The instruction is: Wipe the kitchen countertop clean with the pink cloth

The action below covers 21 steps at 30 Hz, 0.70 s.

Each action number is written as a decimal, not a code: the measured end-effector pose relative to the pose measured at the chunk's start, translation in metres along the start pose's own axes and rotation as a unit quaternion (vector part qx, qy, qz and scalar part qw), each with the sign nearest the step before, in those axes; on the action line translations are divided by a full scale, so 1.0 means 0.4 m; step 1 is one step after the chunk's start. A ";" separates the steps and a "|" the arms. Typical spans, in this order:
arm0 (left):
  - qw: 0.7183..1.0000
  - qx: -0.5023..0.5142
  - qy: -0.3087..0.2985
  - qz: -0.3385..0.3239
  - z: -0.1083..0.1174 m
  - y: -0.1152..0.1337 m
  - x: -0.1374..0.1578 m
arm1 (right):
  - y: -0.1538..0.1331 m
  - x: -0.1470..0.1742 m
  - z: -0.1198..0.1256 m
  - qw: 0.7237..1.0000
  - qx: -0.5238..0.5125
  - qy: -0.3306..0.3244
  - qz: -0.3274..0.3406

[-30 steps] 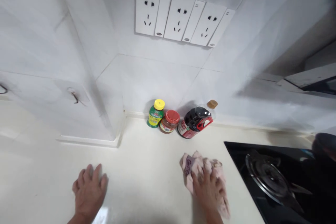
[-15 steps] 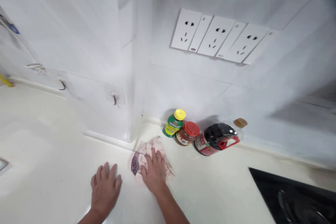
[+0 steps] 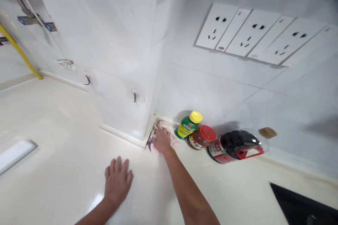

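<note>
A pale pink cloth (image 3: 174, 142) with a dark purple patch lies bunched in the counter corner, against the pillar and the back wall. My right hand (image 3: 161, 140) presses down on it, fingers bent into the folds; the hand covers part of the cloth. My left hand (image 3: 118, 179) rests on the white countertop (image 3: 66, 147), holding nothing, its fingers a little apart. Just right of the cloth stands a green bottle with a yellow cap (image 3: 188, 126). Beside that are a red-lidded jar (image 3: 201, 137) and a big dark sauce jug (image 3: 232, 146) with a red handle.
A black cooktop (image 3: 298, 205) sits at the lower right. Wall sockets (image 3: 253, 37) are above the bottles. The tiled pillar (image 3: 118, 59) juts out left of the corner. A white flat object (image 3: 16, 154) lies at the left edge, and a yellow pipe (image 3: 19, 51) runs down the far wall.
My right hand has pushed the cloth away from me, deep into the corner. My left hand stays flat on the counter. The view has shifted left, so things appear further right.
</note>
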<state>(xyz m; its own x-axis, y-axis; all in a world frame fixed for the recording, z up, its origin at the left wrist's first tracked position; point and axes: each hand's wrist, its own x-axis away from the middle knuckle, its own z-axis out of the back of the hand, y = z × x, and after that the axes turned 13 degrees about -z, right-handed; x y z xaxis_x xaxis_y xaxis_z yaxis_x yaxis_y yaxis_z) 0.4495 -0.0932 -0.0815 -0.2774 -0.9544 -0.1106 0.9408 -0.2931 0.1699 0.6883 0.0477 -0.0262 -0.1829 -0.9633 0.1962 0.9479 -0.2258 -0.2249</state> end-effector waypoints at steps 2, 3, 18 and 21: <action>1.000 -0.003 0.005 -0.002 0.002 0.000 0.001 | -0.008 0.073 -0.019 1.000 -0.003 -0.001 0.018; 1.000 -0.003 0.008 -0.003 0.004 -0.001 0.002 | -0.012 0.119 -0.034 1.000 -0.009 -0.001 0.030; 0.998 0.012 0.050 -0.019 0.014 -0.019 0.004 | 0.050 0.394 -0.116 0.972 -0.090 -0.099 0.192; 0.999 0.007 0.045 -0.014 0.012 -0.016 0.003 | 0.110 0.254 -0.057 0.998 -0.048 -0.007 0.047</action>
<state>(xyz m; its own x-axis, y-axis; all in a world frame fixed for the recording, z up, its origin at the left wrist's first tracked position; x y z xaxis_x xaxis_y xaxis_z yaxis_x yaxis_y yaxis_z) 0.4422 -0.0928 -0.0780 -0.2851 -0.9367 -0.2034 0.9298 -0.3218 0.1786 0.7053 -0.0633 -0.0380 -0.0906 -0.9787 0.1841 0.9310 -0.1489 -0.3334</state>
